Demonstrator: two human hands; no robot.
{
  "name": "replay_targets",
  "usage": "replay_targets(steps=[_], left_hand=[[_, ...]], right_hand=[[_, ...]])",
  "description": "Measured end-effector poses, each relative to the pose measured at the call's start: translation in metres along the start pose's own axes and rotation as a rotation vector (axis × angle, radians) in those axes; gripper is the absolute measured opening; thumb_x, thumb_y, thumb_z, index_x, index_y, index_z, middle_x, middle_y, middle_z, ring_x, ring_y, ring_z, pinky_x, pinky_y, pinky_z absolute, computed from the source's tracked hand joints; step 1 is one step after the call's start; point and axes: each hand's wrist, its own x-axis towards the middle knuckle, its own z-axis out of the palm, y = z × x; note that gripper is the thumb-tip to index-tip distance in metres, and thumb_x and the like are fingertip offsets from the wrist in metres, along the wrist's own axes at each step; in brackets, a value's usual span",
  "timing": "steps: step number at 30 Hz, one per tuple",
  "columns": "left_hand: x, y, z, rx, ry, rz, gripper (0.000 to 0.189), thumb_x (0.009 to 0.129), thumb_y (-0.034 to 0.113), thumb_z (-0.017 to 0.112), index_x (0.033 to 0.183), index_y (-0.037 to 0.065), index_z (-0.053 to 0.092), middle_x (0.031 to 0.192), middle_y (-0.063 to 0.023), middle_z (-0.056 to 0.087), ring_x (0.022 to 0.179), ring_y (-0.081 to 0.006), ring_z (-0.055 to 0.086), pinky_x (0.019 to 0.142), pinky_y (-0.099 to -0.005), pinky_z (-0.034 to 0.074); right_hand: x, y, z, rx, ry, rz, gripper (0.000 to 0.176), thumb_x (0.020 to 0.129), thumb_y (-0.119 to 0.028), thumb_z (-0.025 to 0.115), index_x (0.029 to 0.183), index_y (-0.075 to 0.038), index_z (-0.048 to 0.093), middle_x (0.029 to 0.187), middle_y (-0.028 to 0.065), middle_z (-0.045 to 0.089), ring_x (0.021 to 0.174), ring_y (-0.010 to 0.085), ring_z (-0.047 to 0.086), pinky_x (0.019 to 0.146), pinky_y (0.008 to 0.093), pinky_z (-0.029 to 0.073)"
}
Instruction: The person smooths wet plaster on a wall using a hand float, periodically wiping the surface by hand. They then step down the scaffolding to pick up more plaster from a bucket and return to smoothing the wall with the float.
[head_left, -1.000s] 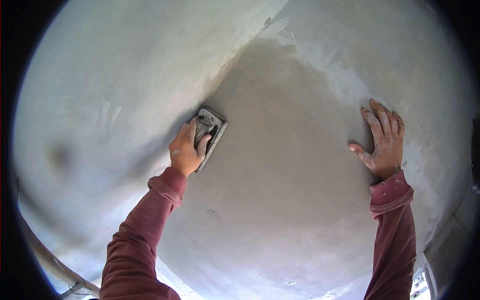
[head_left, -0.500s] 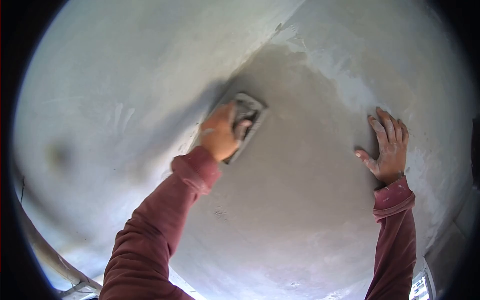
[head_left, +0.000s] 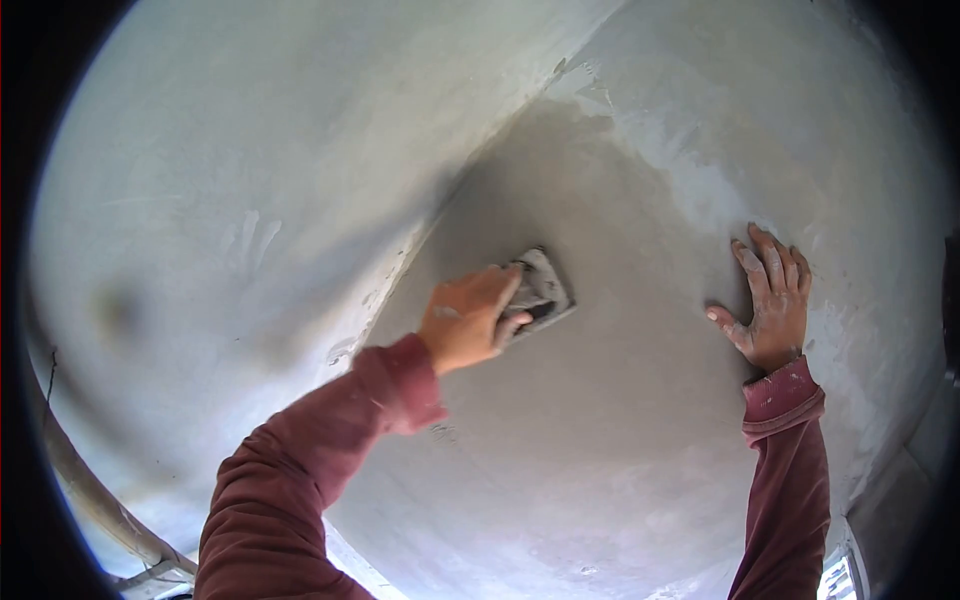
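Wrapped round the handle of a plastering float [head_left: 546, 285], my left hand [head_left: 470, 318] holds the tool against the grey plastered surface [head_left: 560, 410]. The float's plate is smeared with plaster, and my fingers hide part of it. To the right, my right hand [head_left: 774, 305] lies on the same surface with its fingers spread and whitish smears on them. A darker, damp-looking patch of plaster spreads around the float and between my hands.
A corner line [head_left: 405, 250] divides this surface from a paler one [head_left: 200, 330] on the left. A round pole [head_left: 105, 500] runs along the lower left. Bright openings show at the bottom edges, one of them a window [head_left: 838, 580] at lower right.
My left hand has moved the float right and down, away from the corner line, and turned it. My right hand stays at nearly the same spot.
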Motion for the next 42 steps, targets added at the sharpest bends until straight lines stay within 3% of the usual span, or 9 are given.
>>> replay_targets(steps=[4,10,19,23,26,31,34,39,42], left_hand=[[0.053,-0.05,-0.011,0.119,0.155,-0.287,0.049,0.08,0.033,0.072,0.112,-0.002,0.059,0.096,-0.02,0.064,0.089,-0.0382,0.062,0.079,-0.0417,0.05],[0.029,-0.018,0.003,-0.065,0.098,-0.051,0.053,0.082,0.037,0.068,0.116,0.0,0.055,0.104,-0.0185,0.062,0.089,-0.0381,0.062,0.076,-0.0438,0.05],[0.128,-0.047,-0.03,0.083,0.015,-0.387,0.049,0.083,0.042,0.066,0.106,-0.001,0.061,0.099,-0.0214,0.065,0.097,-0.0389,0.06,0.086,-0.0443,0.047],[0.034,-0.071,-0.002,0.062,0.15,-0.276,0.047,0.085,0.039,0.066,0.111,0.0,0.06,0.099,-0.0206,0.066,0.094,-0.0384,0.062,0.081,-0.0416,0.049],[-0.12,-0.077,0.025,-0.047,0.246,-0.345,0.052,0.081,0.031,0.072,0.12,0.001,0.055,0.107,-0.0214,0.064,0.097,-0.0372,0.063,0.082,-0.0407,0.051],[-0.325,-0.088,0.015,0.019,-0.159,-0.699,0.045,0.079,0.02,0.072,0.117,0.003,0.056,0.102,-0.0179,0.063,0.094,-0.0351,0.063,0.081,-0.04,0.051],[-0.307,-0.088,0.022,0.037,0.033,-0.605,0.052,0.08,0.021,0.072,0.122,0.0,0.05,0.107,-0.0199,0.061,0.095,-0.0387,0.062,0.082,-0.0399,0.051],[-0.144,-0.099,0.034,0.004,0.334,-0.372,0.052,0.08,0.02,0.071,0.122,-0.001,0.048,0.099,-0.0209,0.058,0.09,-0.0407,0.058,0.079,-0.0417,0.049],[-0.148,-0.103,0.037,-0.057,0.339,-0.331,0.05,0.079,0.018,0.071,0.12,-0.001,0.05,0.099,-0.0206,0.058,0.09,-0.0405,0.058,0.079,-0.0414,0.049]], right_hand=[[0.0,0.003,0.002,-0.01,0.013,-0.009,0.072,0.069,-0.062,0.066,0.123,-0.015,0.053,0.135,0.0068,0.048,0.121,0.0279,0.045,0.106,0.0527,0.028],[0.001,0.001,0.001,-0.018,0.013,-0.012,0.072,0.071,-0.063,0.063,0.123,-0.014,0.053,0.134,0.0073,0.048,0.121,0.0285,0.045,0.105,0.053,0.029],[0.001,0.004,0.002,-0.047,0.032,-0.047,0.071,0.074,-0.065,0.059,0.124,-0.014,0.054,0.134,0.0083,0.049,0.122,0.0287,0.045,0.105,0.0509,0.03],[0.0,0.005,0.005,-0.065,0.046,-0.063,0.07,0.077,-0.064,0.058,0.126,-0.014,0.054,0.135,0.0068,0.05,0.123,0.0277,0.045,0.105,0.0482,0.03],[-0.001,0.006,0.009,-0.054,0.043,-0.043,0.071,0.077,-0.064,0.058,0.126,-0.014,0.054,0.136,0.0056,0.049,0.122,0.0276,0.045,0.105,0.0482,0.03],[-0.002,0.006,0.006,-0.058,0.038,-0.042,0.07,0.078,-0.063,0.057,0.128,-0.014,0.053,0.136,0.0051,0.049,0.123,0.0273,0.045,0.105,0.0484,0.029],[-0.001,0.006,0.008,-0.038,0.043,-0.047,0.069,0.079,-0.062,0.056,0.128,-0.014,0.052,0.137,0.0059,0.049,0.124,0.0276,0.044,0.106,0.0486,0.029],[-0.001,0.007,0.009,-0.06,0.027,-0.059,0.07,0.08,-0.063,0.055,0.129,-0.014,0.051,0.139,0.007,0.047,0.126,0.0296,0.043,0.106,0.0484,0.028],[-0.003,0.008,0.009,-0.047,0.0,-0.05,0.071,0.08,-0.064,0.054,0.13,-0.014,0.051,0.139,0.007,0.047,0.126,0.0309,0.042,0.106,0.0478,0.028]])
